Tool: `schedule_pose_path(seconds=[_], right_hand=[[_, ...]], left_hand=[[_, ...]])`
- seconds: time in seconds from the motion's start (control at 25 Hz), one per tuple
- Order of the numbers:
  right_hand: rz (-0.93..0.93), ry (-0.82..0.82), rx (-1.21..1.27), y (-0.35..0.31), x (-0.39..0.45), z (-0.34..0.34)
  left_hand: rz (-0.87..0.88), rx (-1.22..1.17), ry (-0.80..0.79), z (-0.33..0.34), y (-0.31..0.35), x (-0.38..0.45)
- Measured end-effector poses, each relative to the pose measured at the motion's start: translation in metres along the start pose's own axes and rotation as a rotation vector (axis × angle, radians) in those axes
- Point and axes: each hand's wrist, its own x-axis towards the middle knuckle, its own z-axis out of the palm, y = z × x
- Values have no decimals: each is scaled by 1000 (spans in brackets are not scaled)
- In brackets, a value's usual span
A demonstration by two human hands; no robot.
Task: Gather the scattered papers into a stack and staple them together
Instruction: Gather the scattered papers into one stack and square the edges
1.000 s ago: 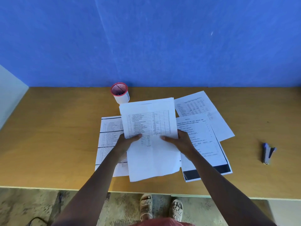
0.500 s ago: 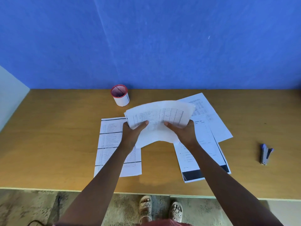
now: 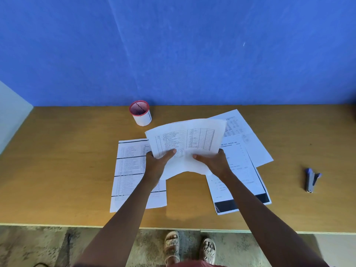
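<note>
A printed sheet [image 3: 185,143] is held up off the table [image 3: 57,170], bowed in the middle, its table of figures facing the camera. The left hand [image 3: 158,162] pinches its lower left edge, thumb on top and the other fingers underneath; the right hand [image 3: 213,162] grips the lower right edge the same way, both closed lightly on the paper. Under the left hand lies a ruled page [image 3: 133,170]; under and beyond the right hand lie two or perhaps three overlapping pages [image 3: 248,151], the count hard to tell. Far to the right of the right hand rests the stapler [image 3: 311,181]; beyond the left hand stands a cup [image 3: 141,113]. To stack well, lower the sheet flat onto one page and square the edges before collecting the rest.
</note>
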Motion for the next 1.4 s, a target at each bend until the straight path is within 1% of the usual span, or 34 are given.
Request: schedule_pose_path(seconds=[0.2, 0.32, 0.36, 0.44, 0.52, 0.64, 0.68, 0.76, 0.84, 0.92, 1.0, 1.08, 1.28, 1.4], right_hand=[[-33, -73, 50, 3, -2, -4], [-51, -114, 1, -2, 1, -13], [-66, -105, -44, -2, 5, -19], [-66, -27, -118, 8, 18, -38], [5, 104, -260, 27, 28, -64], [193, 285, -708, 55, 32, -102], [264, 320, -817, 62, 30, -112], [379, 326, -908, 69, 23, -124], [426, 306, -962, 72, 19, -129], [418, 309, -987, 75, 20, -131], [399, 329, -934, 76, 23, -132], [395, 362, -872, 77, 24, -133], [380, 460, -887, 70, 28, -130], [312, 517, -831, 63, 42, -134]], left_hand=[[11, 12, -10, 2, -6, -2], [32, 51, 7, 2, -4, 2], [43, 59, 22, 2, -3, 3], [49, 48, 70, 0, -1, 6], [62, 38, 90, -3, 2, 5], [52, 33, 130, -10, -3, 6], [49, 29, 145, -12, -5, 6], [50, 20, 170, -13, -8, 5], [53, 15, 183, -13, -10, 3], [35, 14, 190, -12, -13, 2], [10, 7, 189, -11, -16, 2], [6, 13, 181, -7, -20, 2], [-6, 29, 167, 2, -28, 1], [-19, 34, 169, 5, -30, 3]])
